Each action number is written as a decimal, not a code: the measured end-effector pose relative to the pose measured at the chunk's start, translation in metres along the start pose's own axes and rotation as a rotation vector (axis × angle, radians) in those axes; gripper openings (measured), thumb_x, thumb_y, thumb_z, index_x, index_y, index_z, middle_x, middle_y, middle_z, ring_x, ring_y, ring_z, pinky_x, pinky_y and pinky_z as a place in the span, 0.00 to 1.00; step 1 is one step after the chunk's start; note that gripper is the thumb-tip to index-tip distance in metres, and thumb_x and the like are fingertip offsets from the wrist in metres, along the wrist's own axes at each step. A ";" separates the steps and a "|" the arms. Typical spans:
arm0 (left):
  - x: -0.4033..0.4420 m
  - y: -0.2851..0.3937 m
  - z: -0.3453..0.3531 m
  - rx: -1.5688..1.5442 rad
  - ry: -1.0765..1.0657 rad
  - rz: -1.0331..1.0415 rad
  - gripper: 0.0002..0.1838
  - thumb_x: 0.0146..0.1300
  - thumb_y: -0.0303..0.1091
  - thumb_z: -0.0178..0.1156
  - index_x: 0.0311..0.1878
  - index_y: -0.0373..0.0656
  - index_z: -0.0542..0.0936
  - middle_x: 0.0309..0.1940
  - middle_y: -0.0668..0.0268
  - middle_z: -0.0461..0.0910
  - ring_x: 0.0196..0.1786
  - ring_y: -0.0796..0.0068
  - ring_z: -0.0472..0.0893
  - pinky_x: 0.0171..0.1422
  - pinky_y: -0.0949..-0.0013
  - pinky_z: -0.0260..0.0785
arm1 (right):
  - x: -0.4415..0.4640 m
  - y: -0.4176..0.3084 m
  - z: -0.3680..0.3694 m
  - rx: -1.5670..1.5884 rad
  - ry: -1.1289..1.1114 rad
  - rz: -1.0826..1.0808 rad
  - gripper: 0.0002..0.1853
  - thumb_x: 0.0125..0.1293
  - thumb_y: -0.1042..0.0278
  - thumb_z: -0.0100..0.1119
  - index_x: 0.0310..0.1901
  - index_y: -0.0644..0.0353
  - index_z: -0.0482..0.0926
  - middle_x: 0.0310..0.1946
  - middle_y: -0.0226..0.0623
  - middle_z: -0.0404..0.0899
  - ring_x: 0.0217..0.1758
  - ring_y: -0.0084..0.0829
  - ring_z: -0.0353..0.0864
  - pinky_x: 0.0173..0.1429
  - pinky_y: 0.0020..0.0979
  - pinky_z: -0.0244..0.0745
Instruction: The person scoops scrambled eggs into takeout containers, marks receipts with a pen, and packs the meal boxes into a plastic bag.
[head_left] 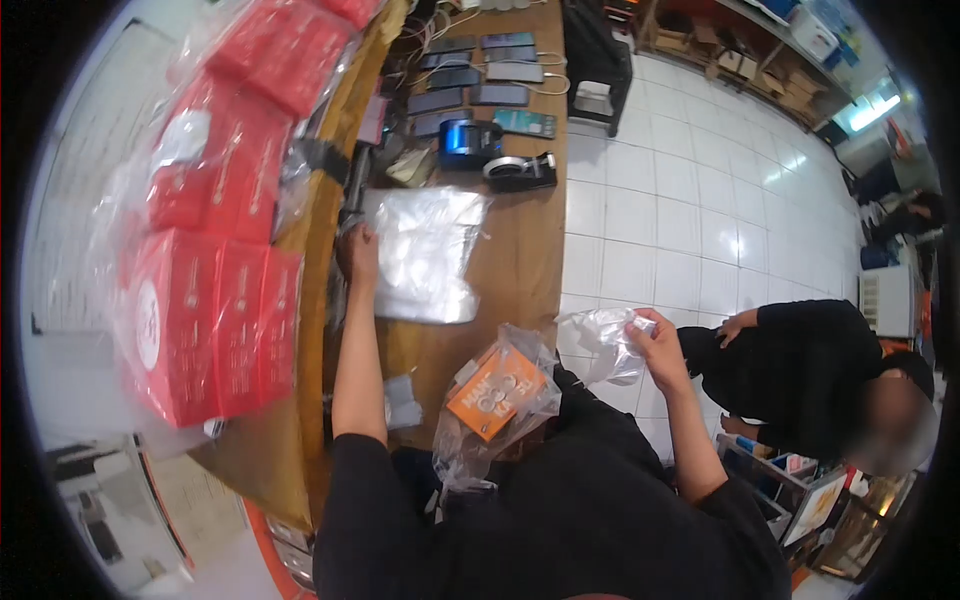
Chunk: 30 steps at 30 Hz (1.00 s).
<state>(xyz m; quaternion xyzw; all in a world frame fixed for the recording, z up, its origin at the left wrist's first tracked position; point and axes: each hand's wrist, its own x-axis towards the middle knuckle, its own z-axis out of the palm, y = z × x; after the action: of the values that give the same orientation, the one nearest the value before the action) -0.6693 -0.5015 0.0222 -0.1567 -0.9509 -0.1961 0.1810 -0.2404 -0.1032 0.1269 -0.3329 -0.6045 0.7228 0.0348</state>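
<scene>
Crumpled clear plastic, which looks like a thin bag [606, 342], is pinched in my right hand [660, 350], out past the table's right edge. My left hand [360, 255] is at the left edge of a flat stack of clear plastic bags [425, 255]. Its fingers look curled, and what they grip is hidden. Between my arms, close to my body, an orange box [497, 393] with white lettering sits inside a clear plastic bag [455, 455].
Several phones [500, 95] with cables lie at the table's far end, before a blue-black device [470, 142] and a tape dispenser [522, 172]. Red boxes in plastic [215, 320] line the left ledge. Another person in black [800, 350] is at the right.
</scene>
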 end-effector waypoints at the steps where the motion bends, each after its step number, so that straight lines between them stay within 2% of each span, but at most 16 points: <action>1: 0.004 -0.007 0.004 -0.122 -0.008 -0.044 0.12 0.64 0.38 0.64 0.46 0.43 0.86 0.38 0.54 0.86 0.43 0.50 0.84 0.48 0.54 0.75 | -0.003 -0.006 0.001 -0.012 -0.034 -0.008 0.10 0.69 0.74 0.62 0.50 0.63 0.77 0.35 0.28 0.82 0.34 0.15 0.78 0.39 0.21 0.74; 2: 0.003 -0.015 0.005 -0.129 0.038 -0.006 0.12 0.66 0.38 0.62 0.47 0.42 0.85 0.39 0.54 0.86 0.43 0.50 0.84 0.48 0.54 0.75 | -0.004 -0.008 0.002 0.001 -0.024 -0.010 0.11 0.69 0.74 0.62 0.51 0.63 0.77 0.35 0.28 0.82 0.34 0.15 0.78 0.39 0.21 0.75; 4: 0.002 0.032 -0.035 -0.141 0.128 0.069 0.12 0.70 0.38 0.60 0.49 0.41 0.84 0.42 0.55 0.86 0.43 0.51 0.84 0.48 0.54 0.74 | -0.009 -0.009 0.003 0.023 -0.002 -0.011 0.12 0.69 0.74 0.61 0.53 0.62 0.76 0.35 0.28 0.82 0.34 0.15 0.78 0.39 0.22 0.76; 7: -0.016 0.079 -0.078 -0.398 0.132 -0.045 0.13 0.74 0.37 0.55 0.52 0.38 0.82 0.45 0.54 0.85 0.45 0.52 0.84 0.48 0.55 0.74 | -0.011 -0.011 0.010 0.148 -0.003 -0.012 0.12 0.70 0.76 0.59 0.54 0.62 0.75 0.39 0.33 0.81 0.39 0.20 0.80 0.42 0.24 0.77; 10: -0.059 0.153 -0.142 -0.509 0.122 0.011 0.13 0.74 0.35 0.54 0.52 0.37 0.80 0.45 0.53 0.84 0.47 0.53 0.84 0.50 0.57 0.73 | -0.011 -0.023 0.021 0.181 -0.017 0.013 0.10 0.72 0.74 0.58 0.52 0.63 0.77 0.43 0.36 0.82 0.45 0.24 0.81 0.49 0.26 0.78; 13: -0.115 0.210 -0.189 -0.856 -0.004 -0.196 0.11 0.73 0.31 0.55 0.53 0.37 0.79 0.42 0.55 0.83 0.47 0.57 0.83 0.52 0.59 0.73 | -0.021 -0.045 0.051 0.289 -0.130 -0.039 0.12 0.73 0.68 0.59 0.52 0.66 0.78 0.44 0.36 0.83 0.45 0.24 0.82 0.50 0.27 0.79; 16: -0.147 0.224 -0.229 -0.666 -0.033 0.084 0.11 0.68 0.29 0.60 0.52 0.37 0.80 0.40 0.59 0.82 0.45 0.63 0.83 0.52 0.63 0.73 | -0.036 -0.066 0.084 0.349 -0.253 0.041 0.14 0.74 0.65 0.59 0.52 0.67 0.78 0.43 0.36 0.84 0.44 0.23 0.83 0.49 0.26 0.79; 19: -0.166 0.244 -0.256 -0.844 -0.152 0.067 0.13 0.61 0.26 0.66 0.49 0.37 0.82 0.46 0.61 0.81 0.50 0.68 0.81 0.54 0.67 0.72 | -0.052 -0.083 0.120 0.105 -0.384 0.036 0.17 0.72 0.60 0.63 0.50 0.67 0.80 0.40 0.34 0.85 0.43 0.21 0.84 0.48 0.25 0.79; 22: -0.184 0.236 -0.259 -0.927 -0.388 0.121 0.14 0.58 0.30 0.70 0.47 0.36 0.82 0.44 0.62 0.81 0.50 0.68 0.80 0.55 0.67 0.72 | -0.059 -0.082 0.147 -0.153 -0.562 -0.001 0.21 0.67 0.55 0.70 0.49 0.66 0.81 0.38 0.32 0.85 0.42 0.19 0.82 0.49 0.25 0.77; 23: -0.190 0.225 -0.247 -0.971 -0.420 0.142 0.12 0.61 0.29 0.68 0.45 0.34 0.82 0.42 0.63 0.81 0.47 0.72 0.80 0.54 0.69 0.71 | -0.061 -0.082 0.155 -0.201 -0.636 -0.045 0.22 0.66 0.55 0.70 0.49 0.67 0.81 0.38 0.31 0.85 0.42 0.19 0.81 0.49 0.25 0.77; 24: -0.198 0.219 -0.244 -1.007 -0.385 0.040 0.11 0.62 0.29 0.67 0.44 0.33 0.82 0.41 0.63 0.81 0.46 0.72 0.80 0.52 0.70 0.71 | -0.063 -0.083 0.161 -0.250 -0.708 -0.088 0.23 0.65 0.54 0.71 0.49 0.67 0.81 0.39 0.31 0.84 0.41 0.19 0.81 0.49 0.25 0.76; 26: -0.214 0.211 -0.247 -1.077 -0.303 -0.169 0.09 0.65 0.28 0.63 0.43 0.31 0.82 0.38 0.62 0.81 0.42 0.74 0.80 0.49 0.72 0.72 | -0.067 -0.094 0.165 -0.328 -0.851 -0.148 0.20 0.65 0.60 0.71 0.51 0.66 0.79 0.42 0.29 0.83 0.42 0.17 0.80 0.48 0.23 0.75; 27: -0.219 0.208 -0.260 -1.085 -0.245 -0.230 0.08 0.68 0.27 0.60 0.41 0.28 0.81 0.34 0.64 0.81 0.41 0.79 0.79 0.47 0.74 0.70 | -0.064 -0.096 0.164 -0.342 -0.908 -0.150 0.20 0.65 0.61 0.72 0.51 0.66 0.80 0.41 0.29 0.84 0.42 0.17 0.80 0.48 0.23 0.75; 28: -0.226 0.199 -0.266 -1.013 -0.259 -0.284 0.09 0.69 0.28 0.60 0.40 0.28 0.81 0.33 0.64 0.81 0.41 0.80 0.78 0.47 0.75 0.70 | -0.061 -0.098 0.164 -0.358 -0.967 -0.151 0.19 0.65 0.62 0.72 0.51 0.66 0.81 0.41 0.30 0.84 0.41 0.18 0.80 0.48 0.23 0.75; 29: -0.235 0.189 -0.269 -0.941 -0.270 -0.343 0.10 0.70 0.29 0.60 0.40 0.28 0.80 0.33 0.65 0.80 0.41 0.81 0.78 0.47 0.75 0.70 | -0.055 -0.098 0.165 -0.275 -1.028 -0.049 0.15 0.66 0.66 0.70 0.49 0.66 0.82 0.41 0.30 0.84 0.41 0.16 0.80 0.47 0.21 0.75; 30: -0.244 0.183 -0.271 -0.869 -0.281 -0.403 0.11 0.71 0.30 0.60 0.40 0.27 0.80 0.33 0.66 0.80 0.42 0.83 0.77 0.46 0.76 0.70 | -0.046 -0.099 0.166 -0.372 -1.052 -0.040 0.14 0.67 0.66 0.69 0.48 0.66 0.82 0.41 0.30 0.84 0.41 0.15 0.80 0.47 0.20 0.75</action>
<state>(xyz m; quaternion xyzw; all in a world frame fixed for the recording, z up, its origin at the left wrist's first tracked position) -0.3097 -0.5135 0.2133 -0.0554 -0.8080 -0.5822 -0.0723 -0.3266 -0.2385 0.2439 0.0836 -0.6639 0.6720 -0.3171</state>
